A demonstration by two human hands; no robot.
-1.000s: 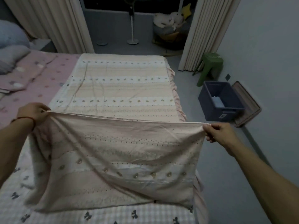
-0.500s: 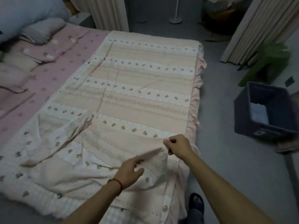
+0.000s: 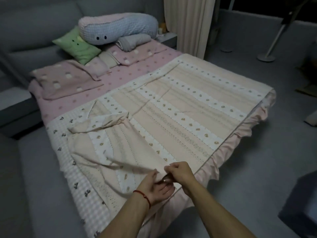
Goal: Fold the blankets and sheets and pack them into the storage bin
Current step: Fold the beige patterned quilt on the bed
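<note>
Together, left hand (image 3: 157, 185) and right hand (image 3: 179, 171) pinch one corner — peach sheet (image 3: 180, 117).

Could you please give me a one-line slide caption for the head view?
Both hands, left and right, pinch the peach sheet's near corner together.

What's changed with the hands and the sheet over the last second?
The left hand let go of its far corner and came across to the right hand; both now pinch the sheet at the near edge. The sheet dropped from held-up to lying rumpled. The bed is unchanged.
</note>
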